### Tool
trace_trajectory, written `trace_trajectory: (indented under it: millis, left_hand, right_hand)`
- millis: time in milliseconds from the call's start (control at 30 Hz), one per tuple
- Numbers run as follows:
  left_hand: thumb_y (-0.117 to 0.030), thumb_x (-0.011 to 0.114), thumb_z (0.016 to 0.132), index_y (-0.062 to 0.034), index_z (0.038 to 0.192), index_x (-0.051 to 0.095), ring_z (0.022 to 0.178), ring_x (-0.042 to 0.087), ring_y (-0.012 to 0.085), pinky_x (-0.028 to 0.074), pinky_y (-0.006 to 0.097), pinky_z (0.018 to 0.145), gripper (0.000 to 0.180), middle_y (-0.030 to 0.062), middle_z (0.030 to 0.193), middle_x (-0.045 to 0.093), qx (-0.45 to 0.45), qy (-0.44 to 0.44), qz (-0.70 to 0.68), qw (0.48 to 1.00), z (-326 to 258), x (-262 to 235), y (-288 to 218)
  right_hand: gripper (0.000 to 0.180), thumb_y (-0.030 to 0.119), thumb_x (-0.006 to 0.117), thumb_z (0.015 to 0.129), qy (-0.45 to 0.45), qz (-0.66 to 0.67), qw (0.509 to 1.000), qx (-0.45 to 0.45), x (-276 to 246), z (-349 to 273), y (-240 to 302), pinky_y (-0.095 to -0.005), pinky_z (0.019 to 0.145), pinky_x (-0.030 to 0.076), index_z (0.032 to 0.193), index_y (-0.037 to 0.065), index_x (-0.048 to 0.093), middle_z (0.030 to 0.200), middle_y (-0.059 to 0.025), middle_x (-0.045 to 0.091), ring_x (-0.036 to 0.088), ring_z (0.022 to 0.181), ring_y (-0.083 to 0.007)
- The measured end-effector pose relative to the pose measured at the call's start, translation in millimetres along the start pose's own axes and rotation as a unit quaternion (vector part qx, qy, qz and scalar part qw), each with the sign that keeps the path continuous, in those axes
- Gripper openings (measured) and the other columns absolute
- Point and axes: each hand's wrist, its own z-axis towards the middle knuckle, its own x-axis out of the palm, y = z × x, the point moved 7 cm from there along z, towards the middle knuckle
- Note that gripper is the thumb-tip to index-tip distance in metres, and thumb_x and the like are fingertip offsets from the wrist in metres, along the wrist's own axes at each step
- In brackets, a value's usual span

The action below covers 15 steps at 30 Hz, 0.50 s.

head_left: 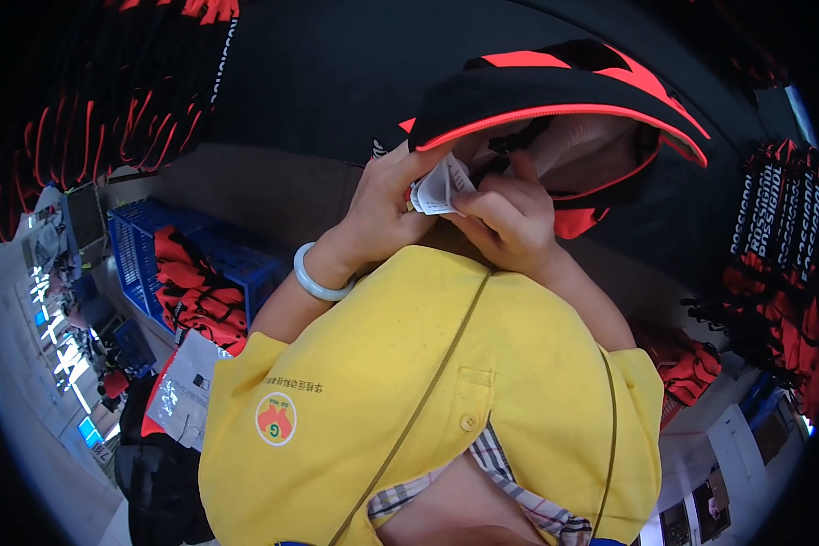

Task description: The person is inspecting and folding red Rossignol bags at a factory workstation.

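A black bag-like piece with red trim and a red zip lies on the dark surface in front of me, its mouth gaping to show a pale lining. At its left end, a folded white label with small print sticks out between my hands. My left hand is closed on the label's left side, close against the zipped edge. From the other side, my right hand pinches the label's right edge, knuckles toward the opening. A black buckle or strap piece shows inside the mouth, partly hidden behind my right fingers.
Stacks of black-and-red pieces stand at the far left, with another stack at the right. Left of me, a blue plastic crate has red-and-black pieces beside it. A clear plastic-wrapped packet lies below them.
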Motion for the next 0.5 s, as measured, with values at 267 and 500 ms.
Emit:
trace_trajectory:
  millis: [267, 500]
  left_hand:
    - [0.003, 0.064, 0.068, -0.0087, 0.131, 0.053, 0.09, 0.064, 0.0319, 0.049, 0.033, 0.077, 0.066, 0.0162, 0.103, 0.062, -0.002, 0.005, -0.006, 1.0, 2, 0, 3]
    - [0.004, 0.061, 0.067, -0.0075, 0.13, 0.054, 0.088, 0.064, 0.0305, 0.049, 0.032, 0.077, 0.065, 0.0162, 0.102, 0.062, -0.02, 0.013, -0.003, 1.0, 3, 1, 5]
  right_hand:
    - [0.023, 0.011, 0.077, 0.071, 0.018, 0.0, 0.999, 0.028, 2, -7, -8, -0.0346, 0.066, 0.044, 0.074, 0.009, 0.054, 0.061, -0.0037, 0.054, 0.056, 0.055, -0.023]
    - [0.024, 0.003, 0.079, 0.071, 0.018, 0.03, 0.999, -0.003, -1, -10, -11, -0.0282, 0.049, 0.038, 0.079, 0.007, 0.057, 0.065, -0.0081, 0.059, 0.057, 0.053, -0.0229]
